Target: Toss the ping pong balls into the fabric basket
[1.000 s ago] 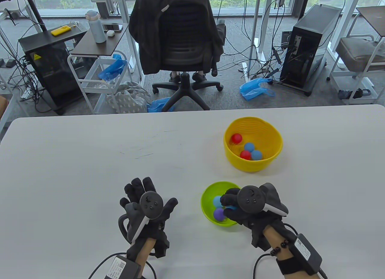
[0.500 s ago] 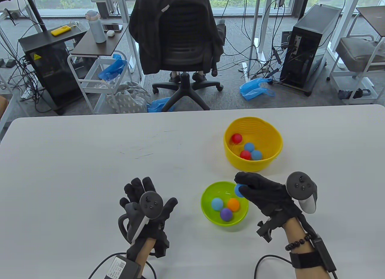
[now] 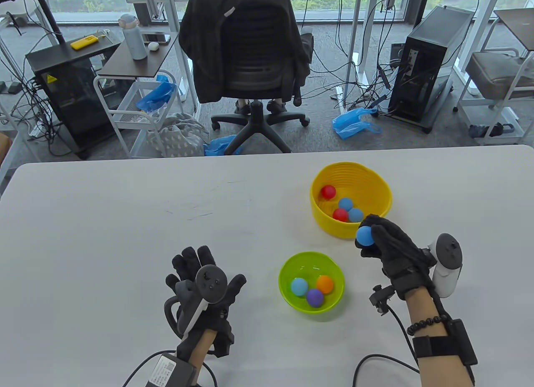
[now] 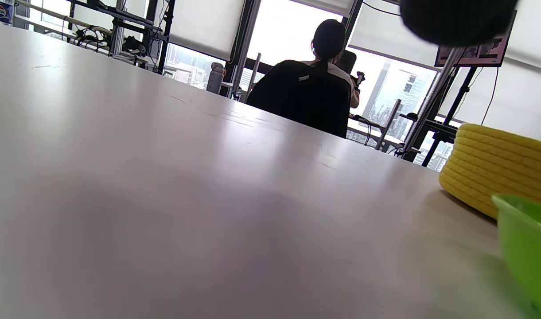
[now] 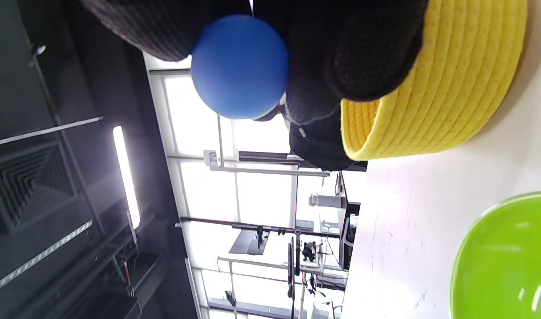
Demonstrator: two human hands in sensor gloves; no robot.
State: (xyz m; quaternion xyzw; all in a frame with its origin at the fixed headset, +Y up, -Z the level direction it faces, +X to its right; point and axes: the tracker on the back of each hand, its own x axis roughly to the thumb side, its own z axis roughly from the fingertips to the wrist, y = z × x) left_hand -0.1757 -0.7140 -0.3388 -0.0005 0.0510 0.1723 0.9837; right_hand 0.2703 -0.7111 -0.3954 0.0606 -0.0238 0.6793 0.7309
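White table (image 3: 104, 220), office behind. Left hand (image 3: 203, 287) flat on table, fingers spread, gripping nothing. Green bowl (image 3: 288, 265): light-blue, orange, purple balls. Right hand (image 3: 390, 247) pinches smooth matte blue ball (image 3: 364, 235) beside yellow woven basket (image 3: 377, 186) holding two red, two blue balls.

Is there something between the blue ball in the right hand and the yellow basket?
Nothing visible blocks it. The right hand holds the blue ball just beside the yellow basket, whose top is open.
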